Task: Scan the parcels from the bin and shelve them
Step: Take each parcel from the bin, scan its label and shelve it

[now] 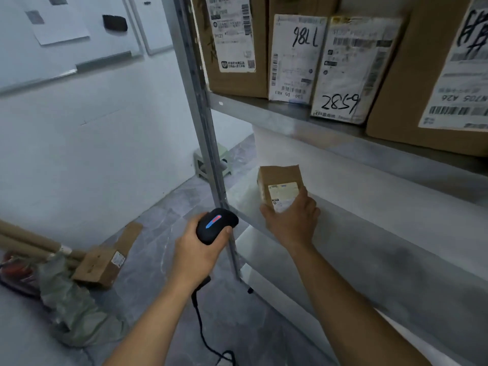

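The right hand (pixel 291 220) gripped the small brown cardboard parcel with a pale shipping label (pixel 281 187) by its near bottom corner, thumb across the label, and the parcel sat on the white lower shelf of the grey metal rack (pixel 369 233), just inside the rack's front upright post (pixel 211 143). The left hand (pixel 200 249) was wrapped round the black corded barcode scanner with a glowing blue-and-red strip (pixel 216 225), held just in front of that post. One hand managed the parcel, so it looked light and stiff, with crisp edges that should not slip; a grip across opposite side faces would likely steady it better than a corner. Above the parcel, larger labelled brown cartons (pixel 237 48) stood on the rack's upper shelf. Away from the post, on the grey tiled floor (pixel 163 273), another open-flapped brown box (pixel 101 265) lay beside crumpled green-grey wrapping (pixel 71 310).
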